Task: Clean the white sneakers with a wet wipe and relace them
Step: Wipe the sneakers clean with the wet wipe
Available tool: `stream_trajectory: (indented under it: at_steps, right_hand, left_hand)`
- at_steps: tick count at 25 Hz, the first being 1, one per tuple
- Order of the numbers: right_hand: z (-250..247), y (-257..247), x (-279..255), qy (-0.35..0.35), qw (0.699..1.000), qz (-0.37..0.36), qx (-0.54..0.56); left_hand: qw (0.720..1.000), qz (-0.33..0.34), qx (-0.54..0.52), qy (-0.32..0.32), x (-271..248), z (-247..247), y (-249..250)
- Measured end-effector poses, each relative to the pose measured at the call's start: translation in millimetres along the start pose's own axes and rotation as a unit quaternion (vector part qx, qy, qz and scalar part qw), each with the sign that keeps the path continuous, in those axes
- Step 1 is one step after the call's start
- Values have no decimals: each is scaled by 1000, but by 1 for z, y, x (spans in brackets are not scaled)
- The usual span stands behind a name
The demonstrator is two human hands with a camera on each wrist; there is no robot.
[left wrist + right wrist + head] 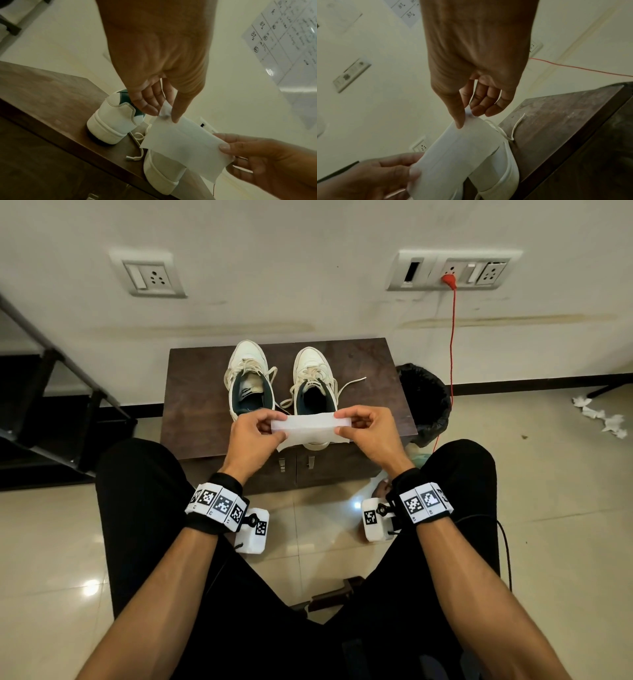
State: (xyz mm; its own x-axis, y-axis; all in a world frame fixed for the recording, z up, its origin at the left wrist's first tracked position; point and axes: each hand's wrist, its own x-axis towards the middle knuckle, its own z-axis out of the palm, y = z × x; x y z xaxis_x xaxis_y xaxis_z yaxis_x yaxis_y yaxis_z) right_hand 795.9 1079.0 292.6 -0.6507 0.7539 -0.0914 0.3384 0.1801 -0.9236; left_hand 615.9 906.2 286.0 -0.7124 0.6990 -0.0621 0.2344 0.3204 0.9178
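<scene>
Left hand (253, 436) and right hand (368, 429) each pinch an end of the thin white wet wipe (310, 428), stretched above the white lace-up sneakers (251, 378) on the dark wooden worktop (198, 405); harder pulling risks tearing it.

Dark wooden cabinet (191, 392) stood against a cream wall (308, 227). Sockets (149, 273) were on the wall above it, left and right; a red cord (452, 337) hung from the right one. Black bin (428, 402) just right of cabinet. Glossy beige floor tiles (51, 542).
</scene>
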Motion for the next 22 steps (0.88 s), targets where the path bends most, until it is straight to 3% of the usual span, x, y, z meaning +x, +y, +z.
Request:
stream_trajectory:
  at_steps: [5, 9, 14, 17, 22]
  right_hand:
    - [-6, -1, -2, 19, 996, -46, -80]
    - [-10, -6, -1, 3, 999, -22, 50]
    - [3, -16, -3, -29, 959, 114, 259]
    - [12, -14, -2, -57, 939, 193, 278]
    - [19, -8, -1, -56, 932, 244, 262]
  left_hand:
    - [999, 33, 11, 36, 1, -1, -1]
    - [998, 30, -48, 17, 4, -1, 2]
    - [976, -72, -202, -43, 5, 8, 12]
    - [956, -124, -263, -37, 7, 13, 12]
    - [957, -141, -253, -26, 8, 18, 5]
